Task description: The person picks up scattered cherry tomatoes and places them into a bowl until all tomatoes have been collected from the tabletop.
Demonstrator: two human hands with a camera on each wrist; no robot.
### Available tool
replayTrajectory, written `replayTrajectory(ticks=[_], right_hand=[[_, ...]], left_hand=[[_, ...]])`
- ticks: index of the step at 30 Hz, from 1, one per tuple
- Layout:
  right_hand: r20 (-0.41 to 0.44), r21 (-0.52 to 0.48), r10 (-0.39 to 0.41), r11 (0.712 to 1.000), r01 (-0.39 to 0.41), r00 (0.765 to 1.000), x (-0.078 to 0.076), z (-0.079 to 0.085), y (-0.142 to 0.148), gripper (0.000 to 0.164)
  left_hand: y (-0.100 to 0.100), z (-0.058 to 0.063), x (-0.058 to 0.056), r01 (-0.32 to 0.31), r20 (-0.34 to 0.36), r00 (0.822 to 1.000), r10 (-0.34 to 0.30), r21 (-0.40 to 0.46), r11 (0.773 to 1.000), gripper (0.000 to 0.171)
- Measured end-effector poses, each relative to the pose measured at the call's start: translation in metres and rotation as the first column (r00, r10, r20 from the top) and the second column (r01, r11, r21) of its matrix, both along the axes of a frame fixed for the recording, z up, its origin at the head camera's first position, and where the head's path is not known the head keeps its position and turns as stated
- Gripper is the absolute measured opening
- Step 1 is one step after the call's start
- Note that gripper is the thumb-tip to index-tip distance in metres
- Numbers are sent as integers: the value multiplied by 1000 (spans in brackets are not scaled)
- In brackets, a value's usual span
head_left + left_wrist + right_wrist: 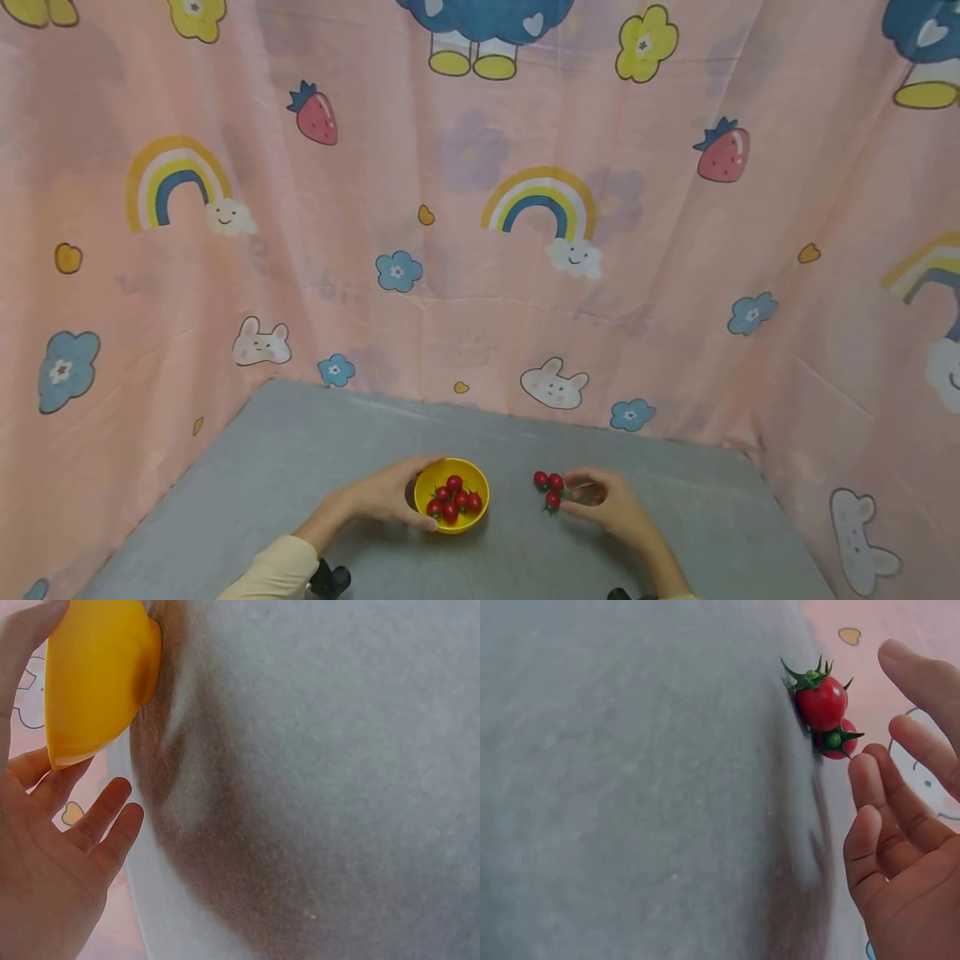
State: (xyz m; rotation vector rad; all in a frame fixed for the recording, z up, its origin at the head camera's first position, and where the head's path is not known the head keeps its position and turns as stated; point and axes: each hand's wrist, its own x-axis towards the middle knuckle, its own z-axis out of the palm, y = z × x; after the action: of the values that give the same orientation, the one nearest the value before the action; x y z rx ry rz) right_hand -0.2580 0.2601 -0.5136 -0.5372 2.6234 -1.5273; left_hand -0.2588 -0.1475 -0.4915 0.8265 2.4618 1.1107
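My left hand point(386, 495) holds a yellow bowl point(427, 480) by its left side. In the left wrist view, the thumb lies on the rim of the bowl point(94, 682) and two fingertips touch the opposite edge, the other fingers spread below. Several red cherry tomatoes point(450, 512) with green stems lie inside. To the right of the bowl, three more cherry tomatoes point(552, 498) sit close together on the table. Beside them is my right hand point(617, 505), thumb and fingers apart. The right wrist view has its fingertips near a cherry tomato point(823, 703), with nothing between them.
Both hands are over a grey table point(337, 425). A pink curtain point(450, 333) printed with rainbows, rabbits, flowers and strawberries hangs along its back and sides. Black wrist gear point(330, 579) shows below the left sleeve point(273, 569).
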Motion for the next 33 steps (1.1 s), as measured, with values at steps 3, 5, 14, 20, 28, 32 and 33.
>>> replayTrajectory(ticks=[3, 5, 14, 20, 28, 32, 33], right_hand=[[25, -9, 22, 1000, -22, 999, 2, 0, 0, 43], [38, -23, 45, 999, -44, 998, 2, 1, 0, 46], [48, 13, 86, 996, -87, 995, 2, 1, -4, 49], [54, 50, 68, 996, -71, 996, 1, 4, -9, 48], [19, 108, 53, 993, -55, 998, -6, 0, -14, 37], [-7, 135, 51, 990, -49, 999, -8, -2, -17, 32], [-11, 139, 49, 989, -47, 999, -9, -2, -18, 31]], left_hand=[[0, 1, 0, -3, 2, 1000, 3, 1, 1000, 92], [-1, 1, 0, 2, -3, 1000, -2, 3, 1000, 92], [0, 4, 3, -16, 2, 1000, 16, -11, 1000, 90], [0, 3, 2, -4, -16, 1000, 3, -21, 1000, 91], [0, 4, 1, 8, -7, 1000, -8, -10, 1000, 92], [0, 4, 1, 9, -4, 1000, -9, -7, 1000, 91], [0, 4, 1, 7, -5, 1000, -7, -7, 1000, 91]])
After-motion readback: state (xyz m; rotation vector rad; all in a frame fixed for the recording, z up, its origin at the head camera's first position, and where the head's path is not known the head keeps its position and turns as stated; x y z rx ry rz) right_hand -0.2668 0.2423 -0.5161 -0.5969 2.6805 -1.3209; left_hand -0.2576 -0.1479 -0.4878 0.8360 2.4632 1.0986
